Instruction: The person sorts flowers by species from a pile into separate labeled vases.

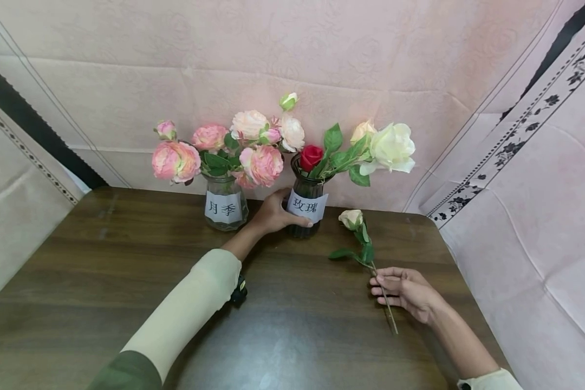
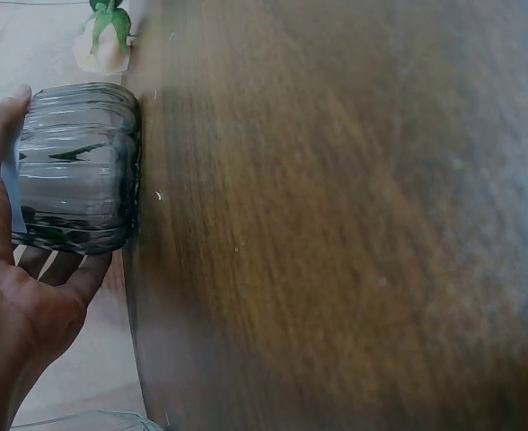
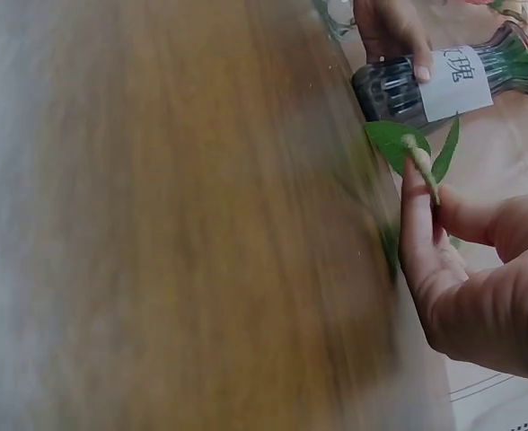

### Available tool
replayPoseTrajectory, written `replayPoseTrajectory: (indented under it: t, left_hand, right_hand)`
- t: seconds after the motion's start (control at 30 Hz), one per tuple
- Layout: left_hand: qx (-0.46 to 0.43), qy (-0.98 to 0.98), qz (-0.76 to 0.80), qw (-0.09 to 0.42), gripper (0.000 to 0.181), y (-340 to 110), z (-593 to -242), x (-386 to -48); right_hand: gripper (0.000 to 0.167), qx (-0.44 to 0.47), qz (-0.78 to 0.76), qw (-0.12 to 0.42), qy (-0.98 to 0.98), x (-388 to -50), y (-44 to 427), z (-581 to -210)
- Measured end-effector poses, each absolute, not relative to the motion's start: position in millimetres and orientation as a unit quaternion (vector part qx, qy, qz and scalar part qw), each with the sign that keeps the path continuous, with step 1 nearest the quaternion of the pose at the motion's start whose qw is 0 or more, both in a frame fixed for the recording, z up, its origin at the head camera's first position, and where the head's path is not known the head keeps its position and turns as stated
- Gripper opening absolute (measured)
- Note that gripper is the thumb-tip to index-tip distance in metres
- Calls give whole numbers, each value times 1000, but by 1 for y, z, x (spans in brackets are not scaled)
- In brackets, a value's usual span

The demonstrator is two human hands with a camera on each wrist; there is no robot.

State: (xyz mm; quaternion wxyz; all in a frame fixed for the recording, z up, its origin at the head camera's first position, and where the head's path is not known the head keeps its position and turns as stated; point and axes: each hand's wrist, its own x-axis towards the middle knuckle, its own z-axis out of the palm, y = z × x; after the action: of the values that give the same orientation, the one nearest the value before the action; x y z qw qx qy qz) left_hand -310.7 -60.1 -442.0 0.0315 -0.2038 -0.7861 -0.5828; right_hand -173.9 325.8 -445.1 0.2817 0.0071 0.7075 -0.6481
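Observation:
My left hand (image 1: 274,213) grips a dark ribbed glass vase (image 1: 308,188), its thumb across the front below a white paper label. The vase stands upright, holding a red rose (image 1: 311,157), a large white rose (image 1: 392,147) and a cream bloom. In the left wrist view, fingers wrap the vase's lower body (image 2: 80,171). To the right, my right hand (image 1: 411,293) pinches the stem of a single white rose (image 1: 351,219) between thumb and fingers. This rose slants above the table, its bloom pointing away from me. The right wrist view shows the stem end (image 3: 423,169) at the fingertips.
Left of the dark vase stands a clear glass vase (image 1: 224,188) with a labelled front and several pink and pale flowers (image 1: 176,161). Both vases are near the back edge of the brown wooden table (image 1: 292,325). Pale pink cloth (image 1: 127,97) hangs behind and at the sides.

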Motion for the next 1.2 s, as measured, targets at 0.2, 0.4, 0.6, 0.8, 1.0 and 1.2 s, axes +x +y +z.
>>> replayPoseTrajectory:
  t: [0.2,0.4,0.6,0.8,1.0,1.2]
  left_hand:
    - [-204,-785,-584,35,83,-59,-444,-311]
    - [-204,-785,-584,36,84,-59,-445,-311]
    - [-209,-782,-586,37,82,-58,-443,-311]
    - [-207,-782,-587,35,82,-59,-443,-311]
    - [-214,-780,-587,35,85,-60,-444,-311]
    - [-228,-773,-590,41,86,-64,-452,-319]
  right_hand:
    - [46,6,-688,283,668,-177,323,-449]
    - [25,5,-722,262,641,-178,315,-448]
    - [20,16,-754,221,618,-180,302,-442]
    - [15,32,-802,154,577,-188,285,-434]
    - [16,34,-848,83,523,-198,277,-427]
    - [9,53,-873,26,484,-207,270,-415]
